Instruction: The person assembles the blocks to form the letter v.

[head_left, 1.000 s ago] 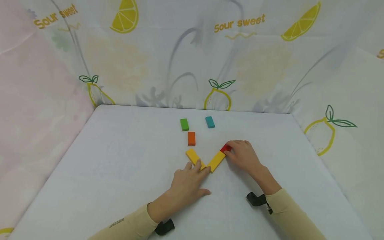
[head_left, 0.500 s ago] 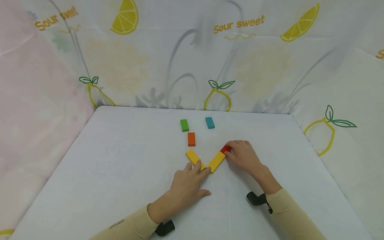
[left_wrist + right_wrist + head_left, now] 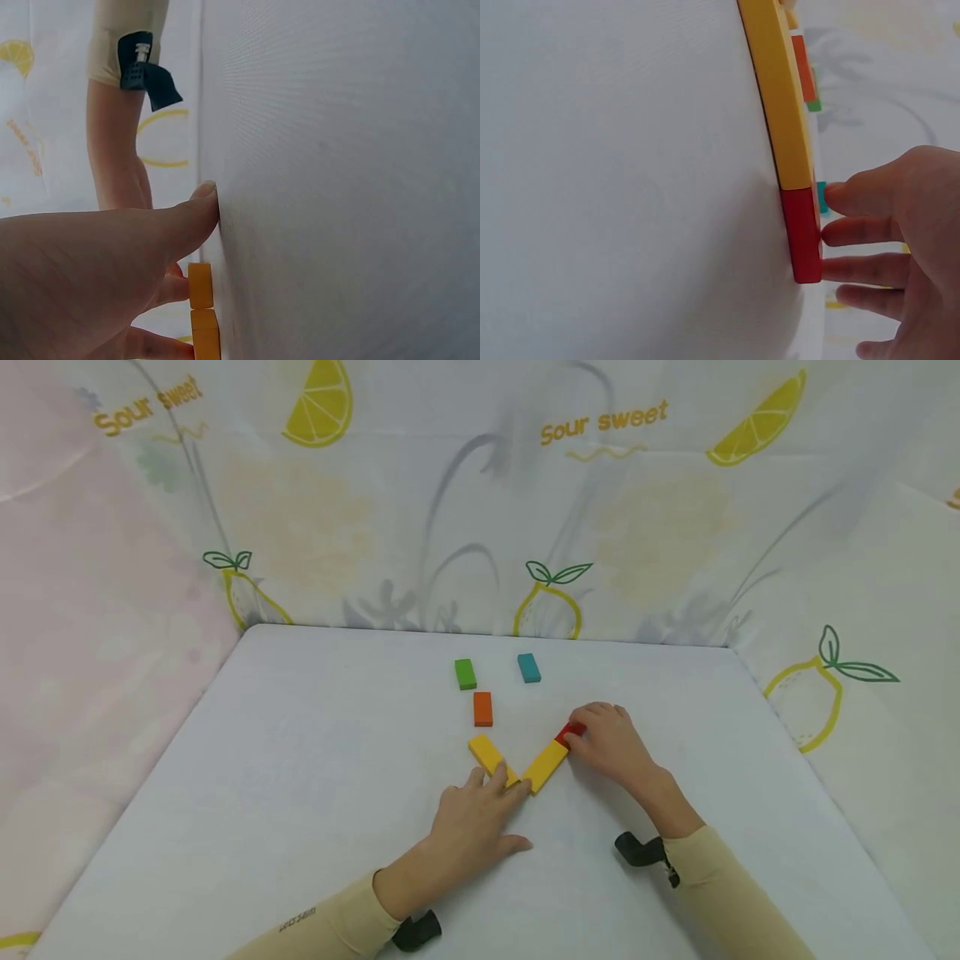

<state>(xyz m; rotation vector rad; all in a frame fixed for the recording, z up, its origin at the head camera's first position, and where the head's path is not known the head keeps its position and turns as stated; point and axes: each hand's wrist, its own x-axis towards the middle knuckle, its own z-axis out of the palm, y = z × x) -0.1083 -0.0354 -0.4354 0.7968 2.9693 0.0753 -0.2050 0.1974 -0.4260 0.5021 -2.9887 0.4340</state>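
Two yellow blocks meet in a V on the white table. My left hand (image 3: 474, 827) lies spread at the V's point, one fingertip on the left yellow block (image 3: 486, 752) and another at the lower end of the right yellow block (image 3: 545, 766). In the left wrist view its thumb stands out to the side. A red block (image 3: 801, 236) sits end to end with the right yellow block, extending that arm. My right hand (image 3: 611, 742) is over the red block, partly covering it. In the right wrist view its fingers reach out fairly straight, with fingertips at the red block's upper face.
An orange block (image 3: 483, 709) lies just beyond the left yellow one. Farther back are a green block (image 3: 466, 674) and a teal block (image 3: 529, 668). A lemon-printed cloth (image 3: 420, 510) hangs behind the table (image 3: 300, 760).
My right hand's fingers have shifted slightly away from me over the red block. My left hand and the blocks keep their places, while the head view has moved a little.
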